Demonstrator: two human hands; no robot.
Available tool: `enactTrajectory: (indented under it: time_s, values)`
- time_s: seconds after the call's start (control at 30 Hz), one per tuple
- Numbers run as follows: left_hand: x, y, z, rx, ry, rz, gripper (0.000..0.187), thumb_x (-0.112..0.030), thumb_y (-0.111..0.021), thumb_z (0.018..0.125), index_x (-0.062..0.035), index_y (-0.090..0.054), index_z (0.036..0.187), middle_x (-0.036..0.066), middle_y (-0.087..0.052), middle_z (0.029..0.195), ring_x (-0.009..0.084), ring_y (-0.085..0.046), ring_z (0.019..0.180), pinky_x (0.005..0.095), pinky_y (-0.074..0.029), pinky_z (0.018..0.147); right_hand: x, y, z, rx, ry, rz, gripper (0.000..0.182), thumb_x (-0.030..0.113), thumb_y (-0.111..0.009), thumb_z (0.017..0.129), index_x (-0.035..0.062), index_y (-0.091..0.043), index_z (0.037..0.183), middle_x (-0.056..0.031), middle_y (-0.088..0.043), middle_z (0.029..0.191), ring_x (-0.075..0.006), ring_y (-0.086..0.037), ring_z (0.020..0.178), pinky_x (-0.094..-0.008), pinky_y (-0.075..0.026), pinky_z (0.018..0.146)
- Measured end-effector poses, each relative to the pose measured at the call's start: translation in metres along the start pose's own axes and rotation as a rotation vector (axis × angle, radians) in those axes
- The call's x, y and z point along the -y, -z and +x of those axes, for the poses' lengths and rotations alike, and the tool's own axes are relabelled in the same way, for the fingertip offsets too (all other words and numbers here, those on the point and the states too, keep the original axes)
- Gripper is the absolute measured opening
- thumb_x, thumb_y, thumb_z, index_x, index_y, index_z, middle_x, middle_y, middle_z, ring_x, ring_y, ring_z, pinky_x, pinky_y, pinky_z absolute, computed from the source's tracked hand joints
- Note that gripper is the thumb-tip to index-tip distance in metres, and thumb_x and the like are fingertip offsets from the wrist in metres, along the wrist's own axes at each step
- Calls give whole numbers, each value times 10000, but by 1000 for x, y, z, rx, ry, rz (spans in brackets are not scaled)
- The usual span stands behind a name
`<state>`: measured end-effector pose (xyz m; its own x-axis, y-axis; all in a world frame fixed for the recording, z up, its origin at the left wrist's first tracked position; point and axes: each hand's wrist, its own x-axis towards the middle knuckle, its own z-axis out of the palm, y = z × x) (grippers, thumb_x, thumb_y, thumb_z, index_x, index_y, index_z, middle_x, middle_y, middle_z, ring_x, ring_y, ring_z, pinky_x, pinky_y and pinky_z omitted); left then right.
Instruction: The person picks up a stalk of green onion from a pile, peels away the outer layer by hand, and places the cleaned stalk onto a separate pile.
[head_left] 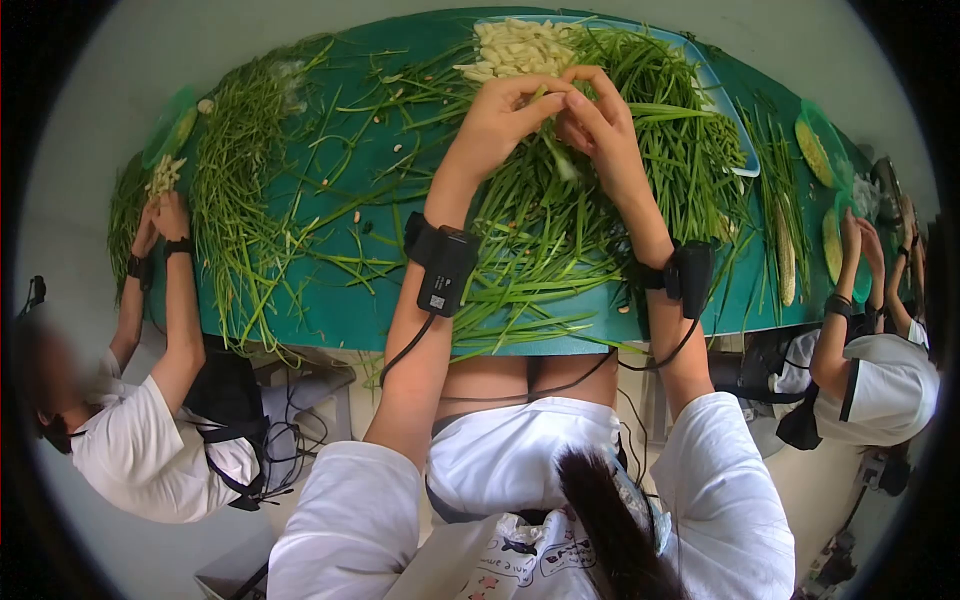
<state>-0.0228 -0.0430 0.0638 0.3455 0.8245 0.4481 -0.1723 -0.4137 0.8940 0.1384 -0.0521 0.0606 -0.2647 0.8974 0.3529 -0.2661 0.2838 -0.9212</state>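
My left hand (512, 112) and my right hand (600, 125) meet above a heap of long green stalks (545, 215). Both are closed, with thumbs and fingertips pinched together. A green stalk (563, 160) with a paler, thicker end shows between them; a bit of green is also visible at my left fingertips. Just beyond my hands, pale cut pieces (515, 48) are piled on a blue-and-white tray (735, 110), which also carries green stalks.
A green table (340, 190) has loose stalks scattered across it. On the left, a person's hands (165, 215) hold pale pieces beside another heap of stalks (240, 170). Corn cobs (785, 250) and green baskets (820, 140) are at right, near another person's hands (862, 240). Cables hang from my wristbands.
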Motion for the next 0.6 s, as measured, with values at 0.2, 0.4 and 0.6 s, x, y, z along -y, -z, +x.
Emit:
enactTrajectory:
  time_s: [0.2, 0.4, 0.6]
  values:
    - [0, 1, -1, -14, 20, 5, 204, -183, -623, 942, -31, -698, 1056, -75, -538, 723, 8, -397, 612, 203, -271, 522, -3, 3, 1, 48, 20, 101, 251, 248, -595, 956, 65, -526, 1114, 65, -405, 624, -26, -345, 518, -207, -234, 475]
    - [9, 6, 4, 33, -16, 49, 232, -184, -594, 959, 11, -684, 1046, 0, -646, 822, 65, -557, 792, 227, -435, 733, -1, 6, 3, -84, 34, -58, 201, 189, -616, 943, 47, -563, 1075, 3, -612, 696, -14, -427, 560, -191, -262, 497]
    - [16, 8, 6, 46, -20, 114, 268, -232, -571, 966, 9, -689, 980, 29, -673, 800, 91, -572, 766, 262, -443, 745, -3, 7, 3, -83, 108, -82, 126, 139, -628, 934, 26, -603, 984, 4, -647, 716, -20, -504, 631, -187, -335, 560]
